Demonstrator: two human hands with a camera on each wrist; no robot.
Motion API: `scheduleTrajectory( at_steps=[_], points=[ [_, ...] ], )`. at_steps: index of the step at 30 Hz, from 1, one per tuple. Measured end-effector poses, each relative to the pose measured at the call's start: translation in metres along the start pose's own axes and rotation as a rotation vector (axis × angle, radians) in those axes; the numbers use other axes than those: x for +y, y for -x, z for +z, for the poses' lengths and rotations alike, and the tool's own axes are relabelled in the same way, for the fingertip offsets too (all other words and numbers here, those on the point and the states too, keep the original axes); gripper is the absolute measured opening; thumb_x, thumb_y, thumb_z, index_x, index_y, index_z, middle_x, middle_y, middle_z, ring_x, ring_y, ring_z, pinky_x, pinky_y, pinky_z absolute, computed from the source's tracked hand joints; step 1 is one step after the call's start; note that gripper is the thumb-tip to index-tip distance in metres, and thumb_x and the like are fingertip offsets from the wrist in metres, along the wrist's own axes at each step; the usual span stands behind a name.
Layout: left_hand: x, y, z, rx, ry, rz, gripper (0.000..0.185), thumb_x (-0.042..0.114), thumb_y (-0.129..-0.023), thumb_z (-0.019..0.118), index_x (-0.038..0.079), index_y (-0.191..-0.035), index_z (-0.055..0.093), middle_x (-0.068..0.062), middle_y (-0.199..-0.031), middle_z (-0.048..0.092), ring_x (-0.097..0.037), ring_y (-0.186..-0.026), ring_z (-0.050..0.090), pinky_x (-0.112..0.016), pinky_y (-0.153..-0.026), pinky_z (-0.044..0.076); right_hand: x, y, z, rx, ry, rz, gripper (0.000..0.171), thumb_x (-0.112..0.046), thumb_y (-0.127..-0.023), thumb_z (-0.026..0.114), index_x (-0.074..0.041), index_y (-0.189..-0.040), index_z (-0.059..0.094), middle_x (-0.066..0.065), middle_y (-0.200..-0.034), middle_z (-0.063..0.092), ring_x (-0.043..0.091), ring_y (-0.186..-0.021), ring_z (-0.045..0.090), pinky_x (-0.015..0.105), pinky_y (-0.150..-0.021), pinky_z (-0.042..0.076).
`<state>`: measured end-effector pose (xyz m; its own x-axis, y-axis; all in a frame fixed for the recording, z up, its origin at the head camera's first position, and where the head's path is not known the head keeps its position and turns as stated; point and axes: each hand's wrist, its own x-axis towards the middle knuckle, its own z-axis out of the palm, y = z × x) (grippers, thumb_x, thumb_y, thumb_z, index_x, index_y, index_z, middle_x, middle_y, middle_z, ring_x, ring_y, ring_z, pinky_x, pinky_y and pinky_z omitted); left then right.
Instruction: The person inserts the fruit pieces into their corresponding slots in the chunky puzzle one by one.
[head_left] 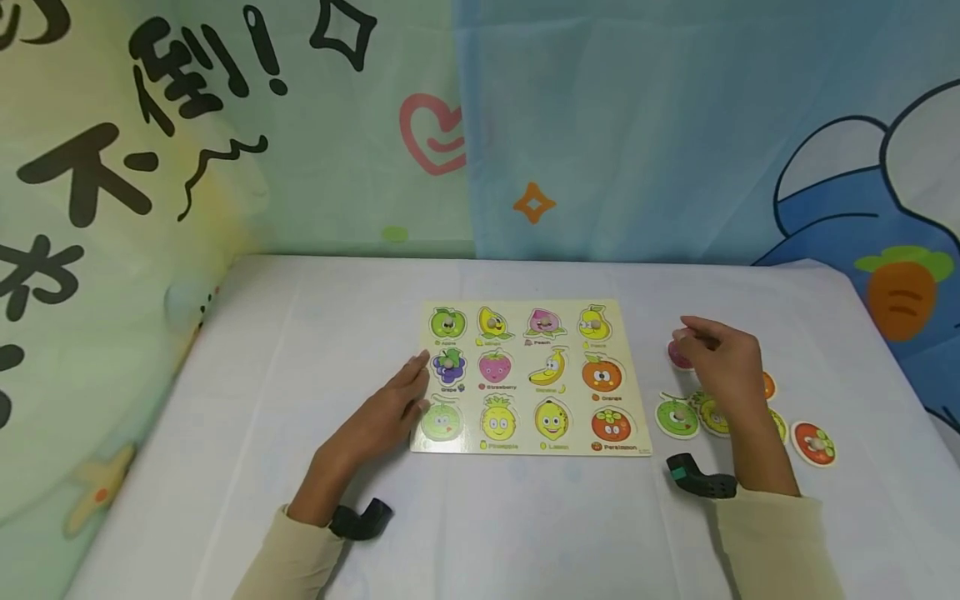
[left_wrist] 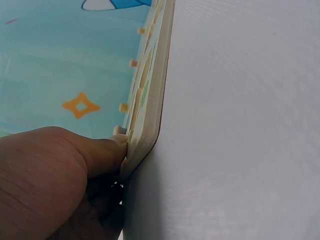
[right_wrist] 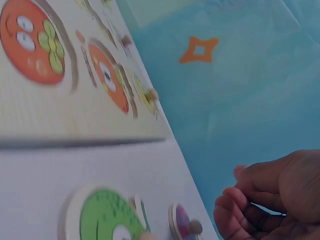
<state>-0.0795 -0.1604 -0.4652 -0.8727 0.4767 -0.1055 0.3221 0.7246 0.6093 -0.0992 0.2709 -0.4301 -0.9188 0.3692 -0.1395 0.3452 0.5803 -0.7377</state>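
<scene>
Two hands, left hand [head_left: 390,412] flat on puzzle board [head_left: 573,375], right fingers [head_left: 693,337] loosely curled over pink piece [head_left: 677,357].

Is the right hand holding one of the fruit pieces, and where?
It cannot be told for sure. The right hand curls its fingers just above the pink piece, near its knob, but no grip shows. The left hand only rests on the puzzle board.
</scene>
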Motion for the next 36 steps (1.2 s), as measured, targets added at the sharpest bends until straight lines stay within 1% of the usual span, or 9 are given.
scheduleTrajectory(
  at_steps=[2, 4, 9, 12, 14, 20, 27, 31, 36],
  points=[
    [-0.001, 0.0, 0.0, -0.003, -0.001, 0.001, 0.055, 0.011, -0.101, 0.054, -0.001, -0.149, 0.029, -0.005, -0.161, 0.015, -0.023, -0.146, 0.012, -0.039, -0.115, 0.021, 0.003, -0.001, -0.002, 0.005, 0.015, 0.032, 0.046, -0.03, -0.101, 0.052, -0.006, -0.14, 0.054, 0.016, -0.123, 0.06, 0.027, -0.111, 0.053, 0.035, -0.087, 0.048],
    [-0.001, 0.0, 0.001, -0.005, -0.005, -0.004, 0.055, 0.011, -0.101, 0.054, 0.0, -0.149, 0.029, -0.005, -0.161, 0.015, -0.022, -0.146, 0.012, -0.039, -0.115, 0.021, 0.007, -0.002, -0.002, 0.003, 0.02, 0.05, 0.045, -0.029, -0.101, 0.051, -0.005, -0.139, 0.054, 0.017, -0.123, 0.06, 0.029, -0.111, 0.053, 0.041, -0.088, 0.046],
    [-0.001, 0.002, 0.0, -0.004, -0.006, -0.024, 0.054, 0.011, -0.101, 0.053, 0.0, -0.149, 0.03, -0.004, -0.161, 0.015, -0.021, -0.146, 0.012, -0.038, -0.115, 0.021, 0.012, -0.004, -0.002, -0.014, 0.015, 0.065, 0.045, -0.03, -0.101, 0.051, -0.005, -0.138, 0.055, 0.016, -0.123, 0.061, 0.024, -0.107, 0.053, 0.027, -0.08, 0.046],
    [0.0, 0.003, 0.0, -0.001, -0.001, -0.028, 0.054, 0.011, -0.101, 0.053, 0.0, -0.148, 0.03, -0.004, -0.161, 0.015, -0.022, -0.146, 0.012, -0.039, -0.115, 0.021, 0.014, -0.005, -0.001, -0.015, 0.014, 0.073, 0.044, -0.028, -0.101, 0.051, -0.006, -0.139, 0.055, 0.016, -0.124, 0.06, 0.025, -0.11, 0.051, 0.031, -0.085, 0.046],
    [0.0, 0.004, -0.001, 0.002, 0.001, -0.027, 0.053, 0.012, -0.101, 0.053, 0.0, -0.148, 0.03, -0.004, -0.161, 0.015, -0.022, -0.146, 0.012, -0.039, -0.115, 0.021, 0.016, -0.006, -0.001, -0.025, 0.024, 0.065, 0.043, -0.026, -0.1, 0.052, -0.005, -0.138, 0.055, 0.017, -0.122, 0.06, 0.026, -0.109, 0.051, 0.033, -0.084, 0.045],
    [-0.001, 0.004, -0.002, 0.005, 0.004, -0.018, 0.053, 0.013, -0.102, 0.052, 0.0, -0.148, 0.03, -0.004, -0.161, 0.015, -0.021, -0.146, 0.012, -0.038, -0.115, 0.021, 0.024, -0.012, 0.005, -0.049, 0.095, 0.027, 0.039, -0.019, -0.099, 0.056, 0.0, -0.133, 0.059, 0.018, -0.116, 0.06, 0.03, -0.104, 0.052, 0.027, -0.073, 0.041],
    [-0.001, 0.002, -0.001, -0.003, 0.01, -0.007, 0.054, 0.013, -0.102, 0.052, 0.001, -0.149, 0.029, -0.003, -0.161, 0.014, -0.02, -0.146, 0.011, -0.038, -0.116, 0.021, 0.02, -0.014, 0.008, -0.062, 0.196, 0.015, 0.029, -0.018, -0.098, 0.058, 0.001, -0.118, 0.067, 0.019, -0.106, 0.059, 0.032, -0.095, 0.051, 0.036, -0.07, 0.042],
    [0.0, 0.001, -0.001, -0.005, 0.018, 0.004, 0.054, 0.013, -0.102, 0.052, 0.0, -0.149, 0.03, -0.005, -0.161, 0.015, -0.022, -0.146, 0.012, -0.04, -0.116, 0.021, 0.02, -0.014, 0.008, -0.042, 0.253, -0.016, 0.03, -0.017, -0.097, 0.058, 0.005, -0.117, 0.065, 0.021, -0.103, 0.059, 0.034, -0.094, 0.051, 0.043, -0.073, 0.045],
    [0.001, 0.001, -0.001, 0.002, 0.016, 0.013, 0.054, 0.012, -0.101, 0.053, -0.001, -0.148, 0.031, -0.006, -0.16, 0.016, -0.023, -0.146, 0.013, -0.041, -0.115, 0.022, 0.019, -0.01, 0.006, -0.044, 0.26, -0.009, 0.033, -0.017, -0.096, 0.057, 0.007, -0.116, 0.064, 0.024, -0.105, 0.061, 0.036, -0.096, 0.052, 0.049, -0.076, 0.047]
  ],
)
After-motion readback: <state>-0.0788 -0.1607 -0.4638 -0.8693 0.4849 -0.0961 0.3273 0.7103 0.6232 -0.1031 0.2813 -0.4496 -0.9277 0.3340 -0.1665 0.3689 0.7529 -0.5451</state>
